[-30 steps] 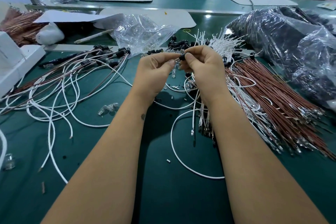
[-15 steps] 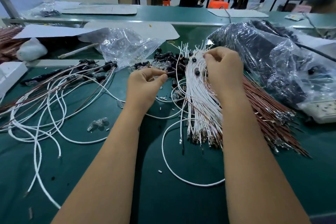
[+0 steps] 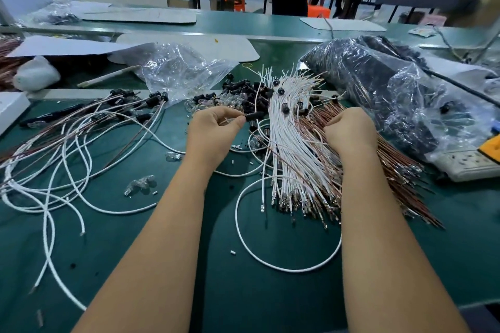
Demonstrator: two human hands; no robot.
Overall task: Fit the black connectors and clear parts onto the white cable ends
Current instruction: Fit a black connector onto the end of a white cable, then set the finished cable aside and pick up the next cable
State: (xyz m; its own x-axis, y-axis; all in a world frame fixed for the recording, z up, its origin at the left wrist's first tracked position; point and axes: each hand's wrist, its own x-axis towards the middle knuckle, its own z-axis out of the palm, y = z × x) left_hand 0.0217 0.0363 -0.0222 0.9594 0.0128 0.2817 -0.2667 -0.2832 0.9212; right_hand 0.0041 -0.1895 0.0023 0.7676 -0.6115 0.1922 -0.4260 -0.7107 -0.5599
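Since half a second ago, right hand (image 3: pixel 350 131) dropped from the white cable (image 3: pixel 286 149) tips, its grip curled among wires. Left hand (image 3: pixel 213 130) pinched a black connector (image 3: pixel 253 116) over the green worktop (image 3: pixel 243 292).

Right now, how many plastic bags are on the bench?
2. A clear plastic bag lies crumpled behind the left hand; a bigger dark-filled plastic bag sits at far right beyond the right hand. Others may be hidden.

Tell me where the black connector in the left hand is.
Centre of the head view: the left hand pinches the black connector, just left of the white wire bundle.
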